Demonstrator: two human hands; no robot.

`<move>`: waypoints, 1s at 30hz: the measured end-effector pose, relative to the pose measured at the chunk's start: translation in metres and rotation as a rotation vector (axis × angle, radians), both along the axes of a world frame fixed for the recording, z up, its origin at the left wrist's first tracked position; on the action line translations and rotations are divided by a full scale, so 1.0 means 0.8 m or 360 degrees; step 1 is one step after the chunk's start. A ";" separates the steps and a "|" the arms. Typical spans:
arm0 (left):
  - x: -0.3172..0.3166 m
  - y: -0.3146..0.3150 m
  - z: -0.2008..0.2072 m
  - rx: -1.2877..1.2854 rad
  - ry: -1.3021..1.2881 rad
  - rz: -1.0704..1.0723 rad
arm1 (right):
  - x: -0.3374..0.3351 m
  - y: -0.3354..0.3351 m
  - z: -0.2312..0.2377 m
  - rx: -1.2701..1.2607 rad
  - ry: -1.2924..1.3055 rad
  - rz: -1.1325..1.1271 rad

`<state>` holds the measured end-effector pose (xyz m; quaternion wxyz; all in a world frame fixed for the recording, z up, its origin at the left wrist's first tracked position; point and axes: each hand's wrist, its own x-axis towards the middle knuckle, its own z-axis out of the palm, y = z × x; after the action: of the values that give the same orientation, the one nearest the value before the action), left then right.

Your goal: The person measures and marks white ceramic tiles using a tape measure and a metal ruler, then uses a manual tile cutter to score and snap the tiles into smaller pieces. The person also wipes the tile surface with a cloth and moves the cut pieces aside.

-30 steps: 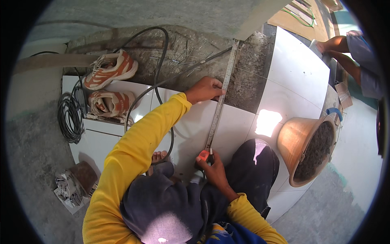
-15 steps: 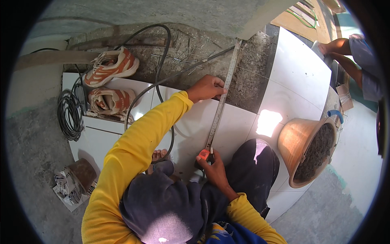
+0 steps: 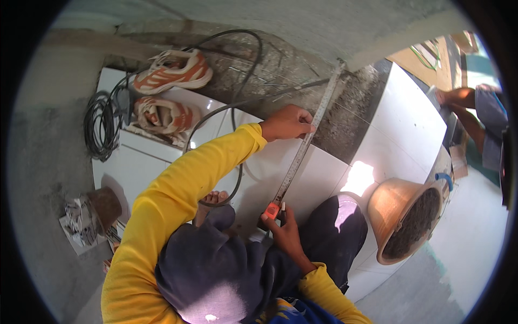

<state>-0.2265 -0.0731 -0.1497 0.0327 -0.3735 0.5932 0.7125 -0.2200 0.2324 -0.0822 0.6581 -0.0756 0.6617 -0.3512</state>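
An orange-and-black tape measure point(image 3: 273, 209) sits in my right hand point(image 3: 286, 231), with my fingers wrapped round its case near my knee. A slim white-tipped stick, its kind unclear, pokes up beside the case between the fingers. From the case the worn metal blade point(image 3: 294, 166) runs out across white floor tiles point(image 3: 259, 156) and over bare rubble, its far end at the base of the grey wall point(image 3: 372, 27). My left hand point(image 3: 290, 122) pinches the blade's left edge about midway, at the tiles' border.
A black cable point(image 3: 241, 92) loops across the tiles near my left arm. Orange-and-white shoes point(image 3: 175, 73) lie at the far left. A tub of dark mortar point(image 3: 404, 218) stands tilted in view at right. At left is a small brown bucket point(image 3: 105, 208). Another person's legs point(image 3: 469, 108) show far right.
The view has swung a little, so most things sit lower and farther right in the picture. Both hands keep their hold on the tape measure, and the blade stays stretched to the wall.
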 end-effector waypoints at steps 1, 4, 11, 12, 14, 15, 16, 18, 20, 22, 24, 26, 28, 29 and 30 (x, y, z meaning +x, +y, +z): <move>0.010 -0.004 0.013 -0.0070 -0.0027 0.0039 | 0.001 -0.004 0.006 -0.0046 -0.0024 0.0014; 0.063 -0.021 0.074 -0.0180 -0.0010 0.0071 | 0.005 -0.015 0.018 -0.0237 0.0002 0.0133; 0.252 0.017 0.221 -0.0531 0.0283 0.0337 | 0.017 -0.059 0.070 -0.0681 -0.0054 0.0676; 0.293 0.032 0.240 -0.0571 0.0290 0.0418 | 0.021 -0.065 0.068 -0.0777 0.0003 0.0815; 0.386 0.078 0.248 -0.0362 0.0364 0.0911 | 0.041 -0.103 0.105 -0.0708 -0.0061 0.1089; 0.426 0.107 0.248 -0.0308 0.0463 0.1222 | 0.043 -0.124 0.113 -0.0641 -0.0089 0.1271; 0.462 0.137 0.246 -0.0247 0.0557 0.1523 | 0.050 -0.148 0.126 -0.0625 0.0036 0.1490; 0.532 0.201 0.234 -0.0232 0.0487 0.1983 | 0.078 -0.205 0.160 -0.1040 0.0473 0.2037; 0.584 0.259 0.224 -0.0071 0.0389 0.2494 | 0.107 -0.262 0.195 -0.1541 0.0746 0.2467; 0.639 0.326 0.192 0.0016 0.0149 0.2842 | 0.154 -0.304 0.223 -0.1596 0.0979 0.2811; 0.680 0.380 0.147 0.0033 -0.0006 0.3091 | 0.208 -0.340 0.248 -0.1448 0.1219 0.3123; 0.705 0.421 0.125 0.0028 -0.0089 0.3258 | 0.253 -0.378 0.239 -0.1618 0.1224 0.3365; 0.723 0.447 0.102 -0.0014 -0.0205 0.3133 | 0.291 -0.407 0.214 -0.1791 0.1176 0.3418; 0.728 0.460 0.094 -0.0044 -0.0222 0.3092 | 0.312 -0.417 0.199 -0.1883 0.1135 0.3438; 0.731 0.470 0.088 -0.0058 -0.0238 0.3037 | 0.330 -0.422 0.182 -0.1847 0.1126 0.3502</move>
<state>0.3585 0.3027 -0.0792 -0.5297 -0.7445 0.0462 0.4038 0.0441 -0.1056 0.0637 0.2609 -0.9385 0.1411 0.1766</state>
